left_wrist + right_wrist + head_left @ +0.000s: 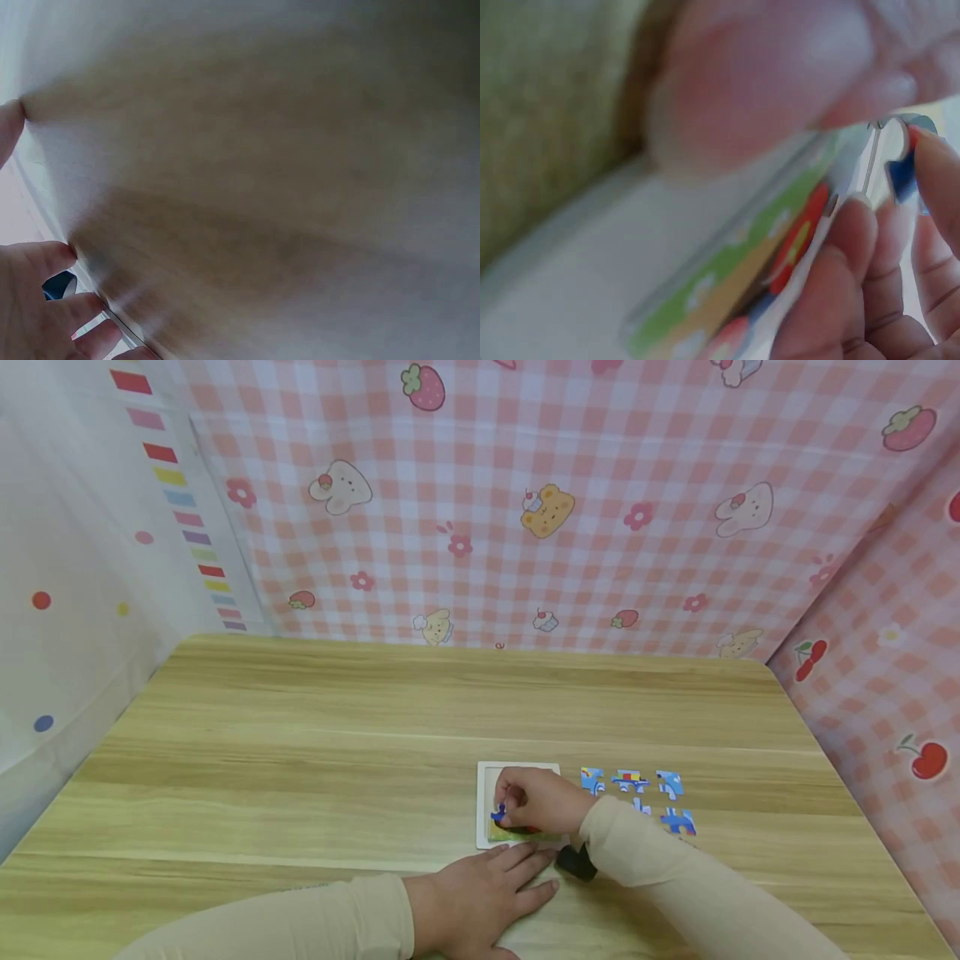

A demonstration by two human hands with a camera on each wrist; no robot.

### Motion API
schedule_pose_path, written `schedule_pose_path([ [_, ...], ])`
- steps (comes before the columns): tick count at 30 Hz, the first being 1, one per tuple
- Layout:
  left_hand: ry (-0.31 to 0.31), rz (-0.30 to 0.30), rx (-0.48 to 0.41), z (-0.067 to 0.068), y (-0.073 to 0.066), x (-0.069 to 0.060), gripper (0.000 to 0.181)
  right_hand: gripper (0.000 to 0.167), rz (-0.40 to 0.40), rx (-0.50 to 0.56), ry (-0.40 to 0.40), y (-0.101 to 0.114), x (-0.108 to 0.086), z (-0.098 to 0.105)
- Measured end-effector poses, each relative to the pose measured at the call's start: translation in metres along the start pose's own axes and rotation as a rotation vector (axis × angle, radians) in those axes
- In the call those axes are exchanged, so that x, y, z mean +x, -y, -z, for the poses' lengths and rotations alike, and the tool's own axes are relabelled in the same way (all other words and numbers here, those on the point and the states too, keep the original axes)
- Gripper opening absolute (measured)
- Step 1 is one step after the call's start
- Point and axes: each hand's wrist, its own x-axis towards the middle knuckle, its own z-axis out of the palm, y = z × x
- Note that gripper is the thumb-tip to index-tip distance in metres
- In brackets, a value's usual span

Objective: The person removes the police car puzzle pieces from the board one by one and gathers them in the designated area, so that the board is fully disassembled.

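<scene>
A white-rimmed puzzle tray [482, 806] lies on the table, with a strip of colourful picture fitted along its near side. My right hand [543, 797] is over the tray, pinching a blue puzzle piece [902, 178] in its fingers; part of the piece is hidden by them. The fitted part, green with red and yellow shapes [799, 240], shows in the right wrist view. My left hand [483, 897] rests flat on the table, fingers spread, its fingertips at the tray's near edge. In the left wrist view, these fingers [49, 259] appear at the left side.
Several loose puzzle pieces lie right of the tray, among them a blue corner-like piece [670, 784], one with red and yellow blocks [628, 778] and a blue one [678, 821]. A black device [576, 862] sits at the right wrist. Patterned cloth [487, 510] stands behind the table.
</scene>
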Motion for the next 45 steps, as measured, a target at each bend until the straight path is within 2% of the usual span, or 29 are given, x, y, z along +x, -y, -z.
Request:
schedule_pose_path([
  [13,-0.01,-0.001,0.007,0.002,0.0,0.0,0.077,0.01,0.035,0.09,0.016,0.001,-0.003,0.005],
  [19,0.012,0.003,-0.001,0.002,-0.001,0.001,0.078,0.009,0.041,0.104,-0.028,0.003,-0.009,0.014],
  [28,0.043,0.016,-0.008,0.003,-0.002,0.001,0.077,0.006,0.033,0.037,-0.099,-0.002,-0.024,0.033],
  [37,0.08,0.02,-0.056,0.005,-0.001,0.001,0.077,0.005,0.022,0.068,-0.077,-0.015,-0.043,0.047],
  [45,0.053,0.024,-0.023,0.005,-0.002,0.0,0.077,0.005,-0.014,0.058,-0.05,-0.027,-0.057,0.054],
])
